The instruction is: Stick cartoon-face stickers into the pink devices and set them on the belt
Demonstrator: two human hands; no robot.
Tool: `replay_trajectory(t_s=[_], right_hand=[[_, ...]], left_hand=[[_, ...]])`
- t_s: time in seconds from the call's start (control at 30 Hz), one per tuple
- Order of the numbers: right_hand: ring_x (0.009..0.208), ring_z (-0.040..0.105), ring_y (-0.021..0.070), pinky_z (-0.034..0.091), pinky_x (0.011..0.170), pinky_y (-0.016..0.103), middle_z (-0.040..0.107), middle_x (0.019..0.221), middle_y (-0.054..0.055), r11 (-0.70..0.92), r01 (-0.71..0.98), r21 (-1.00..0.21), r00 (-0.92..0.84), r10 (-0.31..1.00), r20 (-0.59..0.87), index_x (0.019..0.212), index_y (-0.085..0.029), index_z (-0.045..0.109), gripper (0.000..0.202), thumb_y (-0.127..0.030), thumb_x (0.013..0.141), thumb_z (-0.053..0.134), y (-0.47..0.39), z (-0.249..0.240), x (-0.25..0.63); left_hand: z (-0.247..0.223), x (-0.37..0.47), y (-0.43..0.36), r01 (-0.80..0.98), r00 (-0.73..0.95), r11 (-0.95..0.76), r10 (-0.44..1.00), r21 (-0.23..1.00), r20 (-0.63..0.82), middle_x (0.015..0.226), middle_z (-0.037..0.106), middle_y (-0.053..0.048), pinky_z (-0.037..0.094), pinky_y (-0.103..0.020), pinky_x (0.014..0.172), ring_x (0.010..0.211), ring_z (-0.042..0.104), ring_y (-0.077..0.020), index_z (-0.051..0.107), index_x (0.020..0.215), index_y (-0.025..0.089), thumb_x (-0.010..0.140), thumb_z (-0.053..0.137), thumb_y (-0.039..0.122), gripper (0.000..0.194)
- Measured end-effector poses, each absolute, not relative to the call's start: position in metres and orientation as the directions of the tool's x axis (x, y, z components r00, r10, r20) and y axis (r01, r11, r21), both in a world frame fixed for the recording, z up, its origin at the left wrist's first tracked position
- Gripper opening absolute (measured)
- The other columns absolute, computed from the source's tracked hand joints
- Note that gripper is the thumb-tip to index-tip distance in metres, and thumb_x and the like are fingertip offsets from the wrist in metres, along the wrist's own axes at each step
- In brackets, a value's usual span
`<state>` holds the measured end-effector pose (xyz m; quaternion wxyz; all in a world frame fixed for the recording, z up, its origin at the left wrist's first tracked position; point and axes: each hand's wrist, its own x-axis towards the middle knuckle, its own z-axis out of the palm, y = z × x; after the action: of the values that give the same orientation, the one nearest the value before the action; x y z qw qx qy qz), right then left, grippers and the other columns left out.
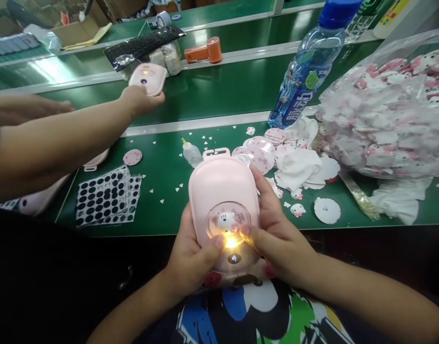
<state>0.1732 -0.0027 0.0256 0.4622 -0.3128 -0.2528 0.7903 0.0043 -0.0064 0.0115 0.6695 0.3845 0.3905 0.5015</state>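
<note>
A pale pink rounded case (223,184) is held up in front of my body, its handle loop pointing away from me. On its face are a round cat-face emblem (226,220), a glowing yellow light and a small lit display (234,258). My left hand (196,253) grips the left side, thumb beside the light. My right hand (277,229) wraps the right side, its thumb at the emblem's lower right edge. Beyond the case lie a small needle-tipped bottle (192,153) and round pink stickers (258,153).
Another person's arm (61,134) reaches in from the left with a similar pink case (148,79). Black-dot sheets (103,198) lie at left. A blue-capped bottle (301,71), white cloths (298,167) and a bag of cat-face pieces (388,114) stand right. An orange tape dispenser (205,51) is farther back.
</note>
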Motion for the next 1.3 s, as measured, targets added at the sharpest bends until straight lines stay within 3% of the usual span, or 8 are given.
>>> replay_trajectory(t_s=[0.13, 0.33, 0.43, 0.6, 0.77, 0.9, 1.1, 1.3], right_hand=[[0.125, 0.056, 0.0249, 0.055, 0.096, 0.050, 0.041, 0.151, -0.002, -0.399, -0.492, -0.774, -0.358, 0.903, -0.238, 0.149, -0.056, 0.009, 0.086, -0.014, 0.091, 0.057, -0.003, 0.025, 0.174], [0.148, 0.023, 0.0282, 0.032, 0.117, 0.055, 0.011, 0.163, -0.006, -0.175, -0.215, -0.961, -0.249, 0.961, -0.120, 0.152, -0.048, 0.002, 0.086, -0.028, 0.092, 0.060, -0.009, 0.022, 0.174], [0.148, 0.021, 0.0289, 0.028, 0.118, 0.057, 0.008, 0.163, -0.007, -0.112, -0.146, -0.983, -0.240, 0.968, -0.075, 0.151, -0.049, -0.002, 0.086, -0.032, 0.093, 0.058, -0.011, 0.023, 0.171], [0.149, 0.016, 0.0280, 0.028, 0.118, 0.056, 0.004, 0.163, -0.009, -0.083, -0.114, -0.990, -0.251, 0.966, -0.052, 0.150, -0.052, -0.006, 0.085, -0.030, 0.095, 0.055, -0.010, 0.025, 0.169], [0.151, 0.006, 0.0262, 0.014, 0.122, 0.057, 0.000, 0.163, -0.009, 0.047, -0.018, -0.999, -0.255, 0.966, 0.050, 0.150, -0.050, -0.009, 0.087, -0.026, 0.095, 0.054, -0.011, 0.026, 0.170], [0.150, 0.014, 0.0307, 0.022, 0.118, 0.059, 0.000, 0.165, -0.003, 0.047, -0.036, -0.998, -0.380, 0.923, 0.057, 0.151, -0.045, -0.015, 0.096, -0.024, 0.092, 0.058, -0.014, 0.022, 0.171], [0.148, 0.020, 0.0328, 0.030, 0.113, 0.061, 0.011, 0.164, 0.003, 0.065, -0.117, -0.991, -0.490, 0.864, 0.115, 0.151, -0.047, -0.011, 0.096, -0.034, 0.089, 0.062, -0.010, 0.014, 0.170], [0.140, 0.035, 0.0316, 0.027, 0.112, 0.064, 0.025, 0.157, 0.005, 0.068, -0.108, -0.992, -0.469, 0.876, 0.111, 0.149, -0.051, 0.004, 0.086, -0.038, 0.088, 0.064, -0.008, 0.011, 0.172]], left_hand=[[0.010, 0.004, -0.005, -0.331, 0.161, 0.208, 0.974, 0.920, -0.162, 0.116, 0.068, -0.005, 0.062, -0.033, 0.079, 0.101, 0.069, -0.0242, 0.050, 0.127, 0.028, 0.080, 0.075, 0.025, 0.053], [0.014, 0.010, 0.003, -0.366, 0.123, 0.223, 0.974, 0.904, -0.191, 0.099, 0.072, -0.004, 0.060, -0.030, 0.071, 0.085, 0.070, -0.0218, 0.060, 0.114, 0.025, 0.069, 0.084, 0.027, 0.051], [0.018, 0.014, 0.008, -0.406, 0.106, 0.219, 0.976, 0.887, -0.192, 0.090, 0.073, -0.003, 0.059, -0.028, 0.064, 0.074, 0.069, -0.0188, 0.063, 0.108, 0.023, 0.067, 0.085, 0.027, 0.047], [0.021, 0.012, 0.012, -0.418, 0.107, 0.224, 0.975, 0.880, -0.197, 0.089, 0.072, -0.003, 0.057, -0.026, 0.066, 0.075, 0.068, -0.0169, 0.065, 0.104, 0.022, 0.068, 0.084, 0.025, 0.041], [0.024, 0.008, 0.011, -0.398, 0.175, 0.267, 0.961, 0.878, -0.213, 0.087, 0.072, -0.004, 0.056, -0.027, 0.065, 0.072, 0.067, -0.0177, 0.067, 0.104, 0.019, 0.063, 0.087, 0.026, 0.047], [0.028, 0.007, 0.005, -0.421, 0.099, 0.231, 0.973, 0.877, -0.209, 0.081, 0.072, -0.001, 0.056, -0.026, 0.064, 0.070, 0.067, -0.0171, 0.070, 0.099, 0.022, 0.063, 0.086, 0.024, 0.040], [0.029, 0.002, 0.004, -0.449, 0.109, 0.175, 0.984, 0.876, -0.140, 0.084, 0.074, 0.000, 0.056, -0.029, 0.065, 0.073, 0.070, -0.0223, 0.073, 0.101, 0.027, 0.066, 0.084, 0.032, 0.037], [0.033, -0.011, 0.023, -0.515, -0.123, 0.019, 0.988, 0.857, -0.096, 0.083, 0.075, -0.001, 0.058, -0.028, 0.069, 0.073, 0.070, -0.0193, 0.070, 0.093, 0.022, 0.063, 0.086, 0.032, 0.035]])
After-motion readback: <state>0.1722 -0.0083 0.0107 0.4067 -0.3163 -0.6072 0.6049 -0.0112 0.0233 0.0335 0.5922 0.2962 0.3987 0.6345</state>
